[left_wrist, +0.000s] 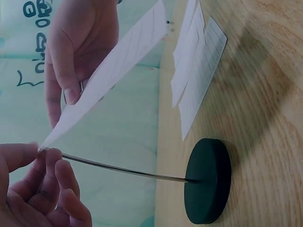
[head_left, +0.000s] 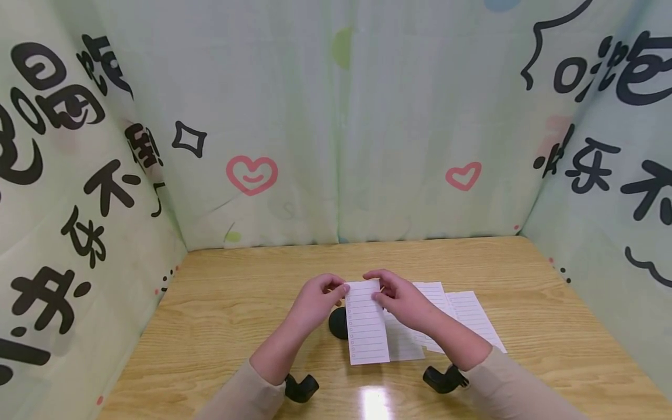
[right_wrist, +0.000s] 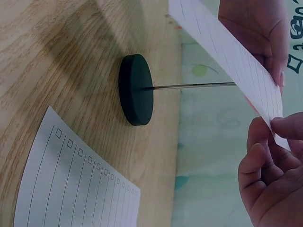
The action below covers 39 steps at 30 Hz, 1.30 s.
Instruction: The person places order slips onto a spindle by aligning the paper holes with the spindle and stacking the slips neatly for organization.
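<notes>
Lined checklist sheet (head_left: 366, 329) held up near center, lower half of head frame. Left hand (head_left: 317, 298) pinches its upper left corner, thumb against fingertips; right hand (head_left: 403, 298) pinches the upper right edge, thumb in front, fingers curled behind. Black round base (left_wrist: 207, 182) stands on the wooden table (head_left: 236, 309), partly behind the sheet in head view; thin metal rod (left_wrist: 123, 169) runs from it to the left fingertips, its end hidden. Loose lined sheets (head_left: 475, 315) overlap on the table, right of center.
</notes>
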### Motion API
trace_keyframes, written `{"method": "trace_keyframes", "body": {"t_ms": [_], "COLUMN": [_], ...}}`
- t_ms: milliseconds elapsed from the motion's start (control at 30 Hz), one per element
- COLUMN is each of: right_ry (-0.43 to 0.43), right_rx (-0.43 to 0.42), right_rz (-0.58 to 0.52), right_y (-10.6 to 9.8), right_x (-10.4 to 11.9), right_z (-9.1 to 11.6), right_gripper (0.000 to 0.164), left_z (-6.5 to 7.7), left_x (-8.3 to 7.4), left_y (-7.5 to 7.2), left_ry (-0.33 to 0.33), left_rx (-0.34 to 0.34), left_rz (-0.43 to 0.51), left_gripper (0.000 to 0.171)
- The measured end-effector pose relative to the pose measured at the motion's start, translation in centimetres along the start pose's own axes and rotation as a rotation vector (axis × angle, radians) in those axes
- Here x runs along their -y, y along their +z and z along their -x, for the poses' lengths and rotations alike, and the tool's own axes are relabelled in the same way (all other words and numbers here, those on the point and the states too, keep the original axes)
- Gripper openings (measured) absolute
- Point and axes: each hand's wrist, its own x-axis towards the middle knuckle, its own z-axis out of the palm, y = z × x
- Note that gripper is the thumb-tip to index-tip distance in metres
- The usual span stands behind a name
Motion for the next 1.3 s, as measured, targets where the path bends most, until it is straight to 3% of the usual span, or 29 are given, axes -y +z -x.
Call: {"method": "trace_keyframes", "body": {"t_ms": [267, 967, 1300], "right_ry": [-0.022, 0.017, 0.055], "right_rx": [0.007, 0.045, 0.081], "right_rz": [-0.005, -0.037, 0.016], "right_y": [0.0, 0.4, 0.7], "right_x": [-0.4, -0.7, -1.3], "right_z": [-0.2, -0.1, -0.2], "right_gripper": [0.036, 0.036, 0.035], "left_z": [0.0, 0.2, 0.0], "left_x": [0.6, 0.6, 1.8], "left_y": [0.0, 0.3, 0.6], "left_ry": [-0.006, -0.011, -0.030], "left_rx": [0.014, 0.010, 0.039], "left_rz": [0.066, 0.103, 0.060], "left_gripper": [0.021, 0.019, 0.018]}}
